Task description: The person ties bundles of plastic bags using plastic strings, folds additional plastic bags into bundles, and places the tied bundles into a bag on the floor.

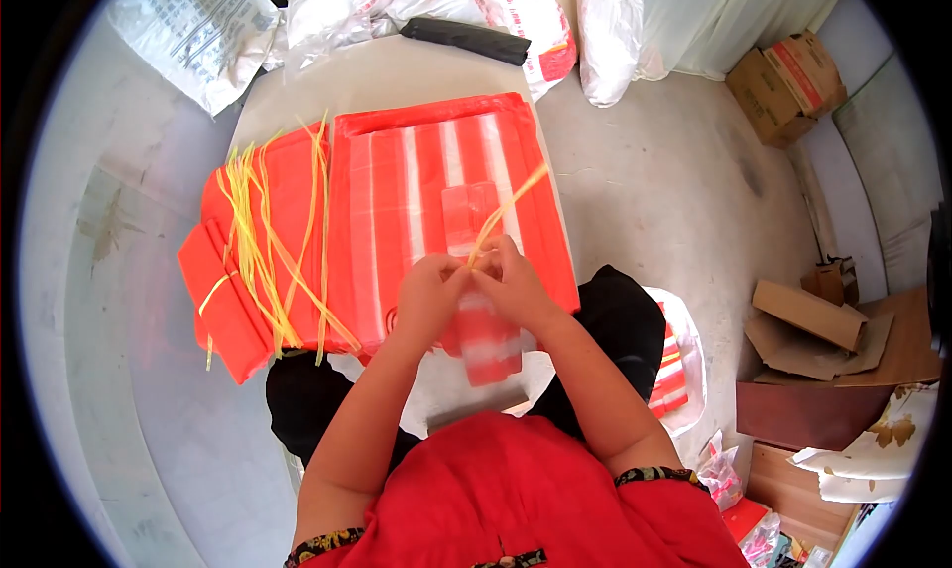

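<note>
My left hand (431, 297) and my right hand (512, 285) meet over the front of the table, fingers pinched together on a yellow plastic strip (513, 204). The strip's loose end points up and to the right. Beneath the hands lies a folded red-and-white striped plastic bundle (490, 352), its lower end hanging past the table edge. My fingers cover the point where the strip meets the bundle. Under it is a wide stack of red-and-white striped plastic sheets or bags (390, 201).
Loose yellow strips (260, 241) lie over red plastic on the left, beside a tied red bundle (226, 305). A black roll (466, 40) and white sacks (347, 7) are at the back. A white container (684, 365) with striped bundles stands right; cardboard boxes (788, 87) sit farther off.
</note>
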Motion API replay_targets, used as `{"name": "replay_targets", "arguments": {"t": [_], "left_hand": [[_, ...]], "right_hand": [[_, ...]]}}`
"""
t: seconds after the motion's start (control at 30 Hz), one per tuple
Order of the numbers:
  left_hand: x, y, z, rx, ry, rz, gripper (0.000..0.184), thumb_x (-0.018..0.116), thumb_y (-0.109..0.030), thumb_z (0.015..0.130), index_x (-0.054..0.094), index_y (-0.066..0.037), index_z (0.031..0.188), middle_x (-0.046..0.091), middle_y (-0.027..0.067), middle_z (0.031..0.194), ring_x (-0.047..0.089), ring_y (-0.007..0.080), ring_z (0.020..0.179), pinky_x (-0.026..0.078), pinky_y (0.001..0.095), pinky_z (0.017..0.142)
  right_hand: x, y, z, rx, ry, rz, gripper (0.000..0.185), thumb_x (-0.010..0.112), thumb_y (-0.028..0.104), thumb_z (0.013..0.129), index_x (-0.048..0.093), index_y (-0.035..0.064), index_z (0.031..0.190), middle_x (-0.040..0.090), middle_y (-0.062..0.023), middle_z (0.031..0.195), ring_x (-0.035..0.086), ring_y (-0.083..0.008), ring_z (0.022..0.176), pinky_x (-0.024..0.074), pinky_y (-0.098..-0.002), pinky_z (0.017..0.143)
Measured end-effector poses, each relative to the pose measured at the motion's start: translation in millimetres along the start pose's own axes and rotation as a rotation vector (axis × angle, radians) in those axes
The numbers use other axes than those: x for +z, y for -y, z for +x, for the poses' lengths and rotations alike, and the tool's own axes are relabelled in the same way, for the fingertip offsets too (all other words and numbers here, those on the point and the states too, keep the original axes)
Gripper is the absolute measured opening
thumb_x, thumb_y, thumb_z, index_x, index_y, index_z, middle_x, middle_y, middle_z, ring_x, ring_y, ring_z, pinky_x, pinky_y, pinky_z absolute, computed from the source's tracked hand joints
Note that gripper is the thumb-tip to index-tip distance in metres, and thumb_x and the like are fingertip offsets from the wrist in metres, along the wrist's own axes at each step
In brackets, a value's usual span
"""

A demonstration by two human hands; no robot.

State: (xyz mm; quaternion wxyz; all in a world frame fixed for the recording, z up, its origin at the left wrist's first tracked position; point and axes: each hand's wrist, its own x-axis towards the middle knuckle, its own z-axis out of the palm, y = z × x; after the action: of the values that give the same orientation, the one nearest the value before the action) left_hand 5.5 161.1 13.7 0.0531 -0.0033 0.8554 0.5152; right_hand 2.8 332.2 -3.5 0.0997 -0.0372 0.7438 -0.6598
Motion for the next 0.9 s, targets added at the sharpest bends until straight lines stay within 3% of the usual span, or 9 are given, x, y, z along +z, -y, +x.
{"name": "replay_targets", "arguments": {"t": [0.1,0.17,0.3,0.4,0.47,0.5,0.57,0.67,0.9], "left_hand": [[7,13,6,-0.076,0.033,-0.135,0.02,0.069,-0.019,0.095,0.074,0.001,0.095,0.074,0.0154,0.089,0.071,0.0259,0.081,0.054,0.036,0.073],[14,26,10,-0.073,0.039,-0.152,0.022,0.068,-0.02,0.095,0.074,0.001,0.096,0.074,0.0152,0.086,0.071,0.0251,0.077,0.054,0.036,0.072],[4,5,-3,0.019,0.016,-0.035,0.02,0.067,-0.017,0.095,0.073,-0.001,0.104,0.074,0.0164,0.091,0.071,0.0289,0.083,0.054,0.0381,0.075],[0,-1,-13,0.141,0.024,0.064,0.02,0.066,-0.015,0.094,0.073,-0.003,0.109,0.074,0.0176,0.095,0.071,0.0329,0.088,0.055,0.04,0.078],[-2,-2,-18,0.213,0.005,0.103,0.019,0.066,-0.014,0.094,0.073,-0.005,0.11,0.073,0.0182,0.097,0.07,0.0349,0.091,0.054,0.0411,0.079],[-1,3,-18,0.209,-0.005,0.101,0.016,0.066,-0.012,0.095,0.072,-0.004,0.108,0.071,0.0151,0.091,0.068,0.0286,0.084,0.053,0.038,0.074],[3,16,-18,0.197,-0.027,0.096,0.01,0.066,-0.009,0.098,0.07,-0.002,0.104,0.067,0.0088,0.079,0.063,0.0159,0.069,0.05,0.0318,0.065],[3,14,-15,0.063,-0.002,0.052,0.014,0.068,-0.015,0.094,0.071,-0.003,0.1,0.072,0.0175,0.093,0.07,0.0336,0.088,0.054,0.0415,0.076],[4,2,-15,0.041,0.013,0.064,0.016,0.069,-0.017,0.093,0.07,-0.002,0.097,0.071,0.0153,0.087,0.069,0.0315,0.082,0.052,0.041,0.072]], "right_hand": [[-4,2,1,-0.154,0.049,-0.345,0.013,0.065,0.004,0.09,0.062,0.0039,0.102,0.069,-0.0157,0.098,0.066,-0.0361,0.088,0.0539,-0.0432,0.078],[2,5,-1,-0.258,-0.064,-0.423,0.013,0.066,0.003,0.088,0.065,0.0042,0.101,0.069,-0.0132,0.097,0.065,-0.0343,0.091,0.0543,-0.0423,0.079],[7,4,-1,-0.5,-0.19,-0.577,0.018,0.067,0.003,0.087,0.07,0.006,0.105,0.07,-0.0096,0.1,0.064,-0.032,0.098,0.0548,-0.0424,0.081],[4,-3,4,-0.567,-0.157,-0.616,0.018,0.067,0.003,0.089,0.073,0.0069,0.105,0.069,-0.0083,0.102,0.064,-0.031,0.101,0.0549,-0.0432,0.081],[1,-8,3,-0.545,-0.163,-0.613,0.014,0.067,0.005,0.088,0.074,0.0063,0.1,0.068,-0.009,0.102,0.064,-0.0309,0.099,0.0548,-0.0428,0.081],[1,-6,2,-0.534,-0.165,-0.613,0.012,0.068,0.006,0.088,0.075,0.006,0.098,0.067,-0.0093,0.102,0.064,-0.0308,0.098,0.0548,-0.0426,0.081],[1,1,-7,-0.307,-0.121,-0.543,0.01,0.069,0.011,0.089,0.074,0.0054,0.094,0.065,-0.0104,0.1,0.064,-0.0311,0.096,0.0544,-0.042,0.08],[-2,9,-13,-0.1,-0.034,-0.542,0.013,0.07,0.017,0.089,0.072,0.0045,0.089,0.063,-0.0119,0.098,0.065,-0.0321,0.093,0.0537,-0.0418,0.078],[-6,20,-19,-0.057,-0.002,-0.684,0.013,0.069,0.019,0.091,0.069,0.0057,0.09,0.064,-0.0123,0.099,0.065,-0.0333,0.092,0.0533,-0.0446,0.076]]}}
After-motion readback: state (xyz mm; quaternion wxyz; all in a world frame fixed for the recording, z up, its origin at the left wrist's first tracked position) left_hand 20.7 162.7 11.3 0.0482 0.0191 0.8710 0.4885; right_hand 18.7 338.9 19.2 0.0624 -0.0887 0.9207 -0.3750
